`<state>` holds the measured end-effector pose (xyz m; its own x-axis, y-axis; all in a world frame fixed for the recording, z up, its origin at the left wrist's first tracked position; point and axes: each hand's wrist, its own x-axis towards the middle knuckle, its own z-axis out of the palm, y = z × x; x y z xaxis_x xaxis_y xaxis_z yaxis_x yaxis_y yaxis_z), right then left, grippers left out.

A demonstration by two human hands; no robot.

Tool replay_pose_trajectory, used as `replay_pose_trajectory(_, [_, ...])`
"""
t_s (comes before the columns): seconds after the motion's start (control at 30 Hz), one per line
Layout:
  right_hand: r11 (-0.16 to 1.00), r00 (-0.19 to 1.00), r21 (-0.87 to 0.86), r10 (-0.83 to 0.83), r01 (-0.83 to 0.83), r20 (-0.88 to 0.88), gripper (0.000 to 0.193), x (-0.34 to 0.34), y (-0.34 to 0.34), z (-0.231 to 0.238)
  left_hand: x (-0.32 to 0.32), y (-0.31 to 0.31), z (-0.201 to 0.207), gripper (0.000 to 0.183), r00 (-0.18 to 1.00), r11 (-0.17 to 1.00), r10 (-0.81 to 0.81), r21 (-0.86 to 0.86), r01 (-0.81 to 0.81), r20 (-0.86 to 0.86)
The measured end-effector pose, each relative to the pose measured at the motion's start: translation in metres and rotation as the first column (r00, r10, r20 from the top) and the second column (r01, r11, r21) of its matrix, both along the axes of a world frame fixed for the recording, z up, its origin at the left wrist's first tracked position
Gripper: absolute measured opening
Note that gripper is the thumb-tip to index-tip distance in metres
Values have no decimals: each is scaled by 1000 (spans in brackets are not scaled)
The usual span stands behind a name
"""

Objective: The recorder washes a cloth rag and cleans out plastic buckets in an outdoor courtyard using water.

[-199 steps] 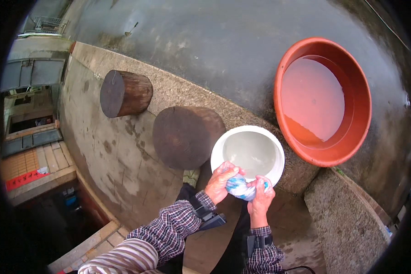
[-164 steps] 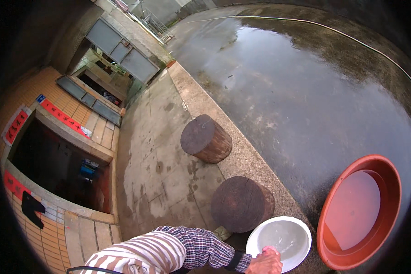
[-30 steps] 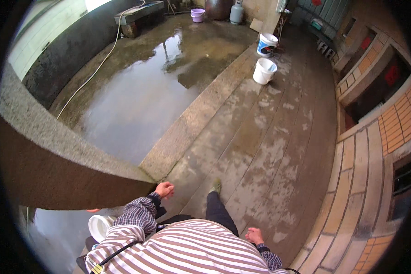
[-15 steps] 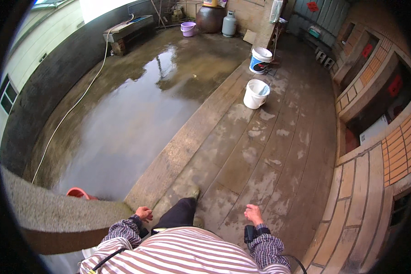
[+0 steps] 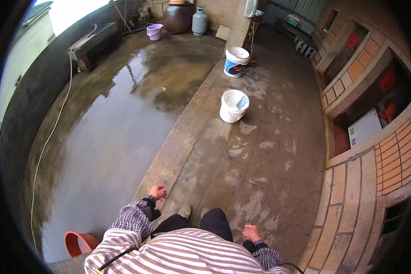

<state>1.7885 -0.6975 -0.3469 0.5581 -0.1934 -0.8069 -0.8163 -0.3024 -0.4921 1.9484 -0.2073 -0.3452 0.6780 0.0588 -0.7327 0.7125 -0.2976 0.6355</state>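
My left hand hangs in front of me over the raised concrete edge, its fingers loosely bent and apart, with nothing in it. Lower on the right, my right hand hangs over the paving, also empty, its fingers slightly curled. Neither one touches anything. Ahead on the wet walkway stands a white bucket with a pale blue patch inside. Behind it is a larger white and blue bucket. Nearest to my left arm, an orange-red plastic bucket lies tilted at the lower left.
A concrete curb parts the walkway from a sunken yard with a puddle. A pale hose runs along the left wall from a stone sink. Far back are a purple bucket, a big brown jar and a gas cylinder. Doorways line the right.
I have moved forward along the walkway: the buckets look nearer and sit further left. The ledge at the lower left has mostly left view, and more of the orange-red bucket shows. Both hands stay empty.
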Motion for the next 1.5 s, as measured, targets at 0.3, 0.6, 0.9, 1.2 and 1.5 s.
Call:
replay_pose_trajectory(0.3, [976, 953, -2, 213, -218, 216, 26, 120, -123, -132, 204, -139, -6, 20, 978, 980, -154, -101, 169, 142])
replay_pose_trajectory(0.6, [916, 884, -312, 348, -251, 312, 28, 424, -206, -137, 284, -138, -16, 26, 983, 993, 25, 117, -4, -180])
replay_pose_trajectory(0.9, [870, 831, -255, 484, -422, 275, 30, 619, -174, -125, 447, -181, -56, 22, 977, 995, 88, 68, -76, -195])
replay_pose_trajectory(1.2, [828, 858, -293, 511, -478, 45, 30, 811, -185, -89, 620, -261, -79, 23, 984, 989, 122, -69, -131, -133])
replay_pose_trajectory(1.5, [708, 695, -352, 694, -612, 189, 33, 972, -180, -206, 686, -335, -188, 25, 931, 956, 242, -94, -276, -273])
